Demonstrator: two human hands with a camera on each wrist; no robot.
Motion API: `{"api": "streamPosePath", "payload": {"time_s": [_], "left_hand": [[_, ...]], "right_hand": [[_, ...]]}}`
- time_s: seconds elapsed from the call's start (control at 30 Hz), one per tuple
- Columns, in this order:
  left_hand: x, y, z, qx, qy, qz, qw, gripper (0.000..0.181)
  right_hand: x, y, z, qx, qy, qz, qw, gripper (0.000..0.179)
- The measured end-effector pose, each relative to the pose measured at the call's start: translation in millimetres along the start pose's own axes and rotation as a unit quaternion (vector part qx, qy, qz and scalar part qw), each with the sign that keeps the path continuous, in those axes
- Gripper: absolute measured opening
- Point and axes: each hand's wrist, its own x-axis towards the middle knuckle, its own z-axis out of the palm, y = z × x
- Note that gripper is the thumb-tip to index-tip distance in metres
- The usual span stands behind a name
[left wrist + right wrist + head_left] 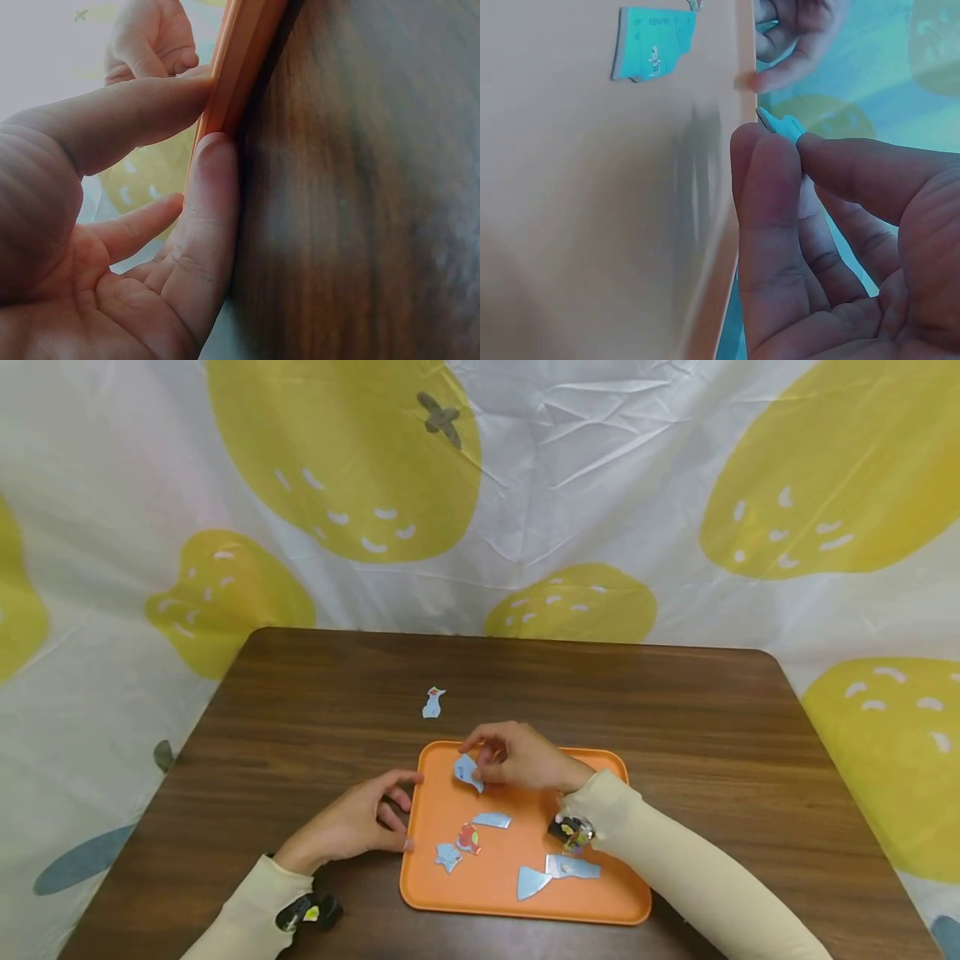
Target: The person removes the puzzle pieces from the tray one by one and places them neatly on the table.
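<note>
My right hand (528, 758) pinches a light blue puzzle piece (468, 772) between thumb and fingertips, above the far left part of the orange tray (487, 902). In the right wrist view only the edge of this puzzle piece (784, 126) shows past the fingertips. At the tray's left rim, my left hand (352, 818) rests its thumb and fingers against the edge, which the left wrist view shows close up. Lying in the tray are a star-like blue piece (448, 857), a red piece (468, 838), a narrow blue piece (492, 820) and a triangular blue piece (532, 882).
Another blue piece (572, 867) lies at the tray's right, near the right sleeve. On the brown table (675, 693), beyond the tray, is a small blue piece with a red top (432, 703). A fruit-patterned curtain (517, 485) hangs behind the table.
</note>
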Motion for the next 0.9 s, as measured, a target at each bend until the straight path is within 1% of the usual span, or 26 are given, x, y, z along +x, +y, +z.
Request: {"api": "streamPosePath", "payload": {"time_s": [0.27,0.37,0.5,0.57,0.8,0.9], "left_hand": [[-1.3,-1.5,-0.1,-0.002,0.002,0.003,1.0,0.086],[-0.7,-1.5,-0.5,-0.005,0.0,0.006,1.0,0.086],[0.5,-1.2,0.0,-0.009,-0.002,0.006,0.9999,0.086],[0.9,-1.0,0.2,-0.008,-0.002,0.006,0.9999,0.086],[0.6,-1.0,-0.7,0.003,0.005,0.005,1.0,0.085],[0.7,-0.6,-0.7,0.005,0.007,0.007,0.9999,0.085]], "right_hand": [[2.8,-2,0,0.044,0.004,0.003,0.999,0.034],[4.0,-3,-1,0.042,0.009,0.001,0.9991,0.033],[5.9,-3,-2,0.02,0.017,-0.001,0.9997,0.032],[7.3,-3,-2,0.023,0.019,0.0,0.9996,0.033],[14.2,-8,-3,0.083,0.024,0.004,0.9963,0.037],[18.8,-7,-5,0.097,0.032,0.008,0.9947,0.037]]}}
